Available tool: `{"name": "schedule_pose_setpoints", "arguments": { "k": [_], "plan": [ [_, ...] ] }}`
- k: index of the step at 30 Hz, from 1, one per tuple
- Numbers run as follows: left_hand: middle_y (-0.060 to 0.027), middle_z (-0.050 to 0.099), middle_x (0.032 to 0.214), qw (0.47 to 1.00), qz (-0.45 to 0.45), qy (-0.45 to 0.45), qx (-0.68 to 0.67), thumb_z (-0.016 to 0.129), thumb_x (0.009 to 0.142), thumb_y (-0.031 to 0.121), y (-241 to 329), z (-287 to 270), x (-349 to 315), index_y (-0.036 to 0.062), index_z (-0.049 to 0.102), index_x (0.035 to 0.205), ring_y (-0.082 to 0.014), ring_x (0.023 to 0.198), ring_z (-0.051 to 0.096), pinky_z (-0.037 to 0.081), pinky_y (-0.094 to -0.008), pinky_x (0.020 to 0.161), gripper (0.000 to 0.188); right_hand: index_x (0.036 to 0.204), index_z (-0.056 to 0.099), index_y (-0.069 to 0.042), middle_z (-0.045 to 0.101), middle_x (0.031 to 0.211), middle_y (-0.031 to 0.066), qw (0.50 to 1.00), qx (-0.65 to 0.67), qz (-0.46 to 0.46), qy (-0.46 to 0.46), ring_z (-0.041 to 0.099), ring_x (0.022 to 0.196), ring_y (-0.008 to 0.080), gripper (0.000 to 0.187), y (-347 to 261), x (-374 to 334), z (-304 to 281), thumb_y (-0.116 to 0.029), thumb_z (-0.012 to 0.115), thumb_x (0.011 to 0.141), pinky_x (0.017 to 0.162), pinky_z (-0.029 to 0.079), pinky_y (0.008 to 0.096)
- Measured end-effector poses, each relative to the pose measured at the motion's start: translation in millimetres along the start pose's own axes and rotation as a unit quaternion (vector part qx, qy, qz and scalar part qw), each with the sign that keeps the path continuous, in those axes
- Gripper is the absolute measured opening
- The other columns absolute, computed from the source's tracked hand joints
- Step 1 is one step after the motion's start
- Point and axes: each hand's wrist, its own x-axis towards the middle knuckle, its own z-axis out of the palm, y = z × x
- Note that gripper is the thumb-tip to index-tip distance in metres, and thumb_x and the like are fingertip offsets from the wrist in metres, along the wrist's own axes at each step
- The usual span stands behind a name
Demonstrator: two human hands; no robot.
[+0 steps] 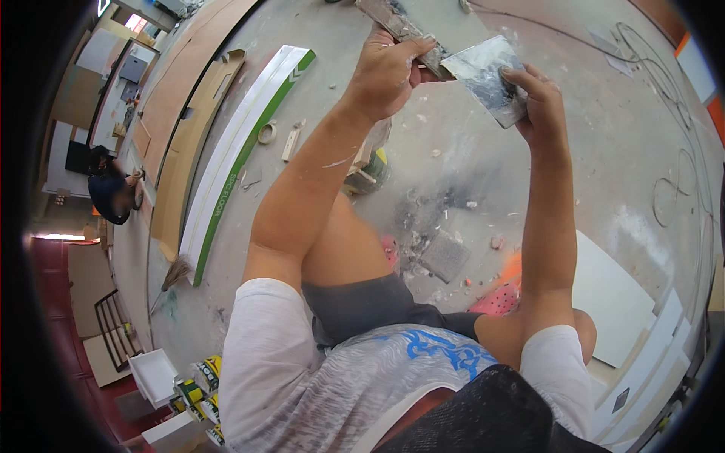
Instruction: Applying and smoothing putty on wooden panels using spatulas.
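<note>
Smeared grey plate (477, 74): held up above the concrete floor (468, 155). Right hand (545, 106) pinches plate's right side, thumb on face, seemingly to leave its left edge free. Left of plate: left hand (387, 69) wrapped round caked bar (399, 21), probably for steadiness; plate-bar contact unclear. Bodyward of plate: square slab (445, 255) amid rubble (411, 238).

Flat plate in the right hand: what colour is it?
The plate is silvery grey with whitish smears and darker patches, seen best in the head view.
</note>
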Motion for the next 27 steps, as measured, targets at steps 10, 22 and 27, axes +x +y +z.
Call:
{"name": "schedule_pose_setpoints", "arguments": {
  "k": [10,22,27],
  "plan": [
    [-0.0149,0.058,0.088,0.982,-0.064,0.030,0.173,0.046,0.080,0.000,1.5,3.6,-19.4,-0.0064,0.045,0.102,-0.0261,0.079,0.062,0.055,-0.0409,0.069,0.023,0.093,0.053,0.011,0.058,0.080,0.0121,0.994,0.074,0.064,-0.042,0.058,0.066,0.0151,0.027,33.3,-2.0,-15.4,-0.002,0.060,0.070,0.058,0.048,0.0242],
    [-0.0156,0.057,0.080,0.967,-0.155,-0.020,0.203,0.048,0.076,-0.002,-27.6,17.4,-10.4,-0.0083,0.041,0.105,-0.0263,0.069,0.062,0.055,-0.0433,0.059,0.030,0.089,0.053,0.012,0.058,0.080,0.0139,0.998,0.069,0.001,0.001,0.059,0.067,0.0188,0.024,20.1,11.7,-40.8,0.000,0.060,0.069,0.058,0.049,0.0272],
    [-0.0103,0.054,0.065,0.542,0.236,-0.259,0.763,0.055,0.069,0.000,-41.0,-27.6,-15.0,0.0053,0.057,0.080,-0.0234,0.068,0.052,0.040,-0.0404,0.080,0.013,0.074,0.061,-0.009,0.054,0.065,0.0089,0.707,-0.552,-0.441,0.006,0.052,0.057,0.0183,0.011,63.7,36.3,-80.3,-0.008,0.051,0.069,0.053,0.043,0.0342]
  ]
}}
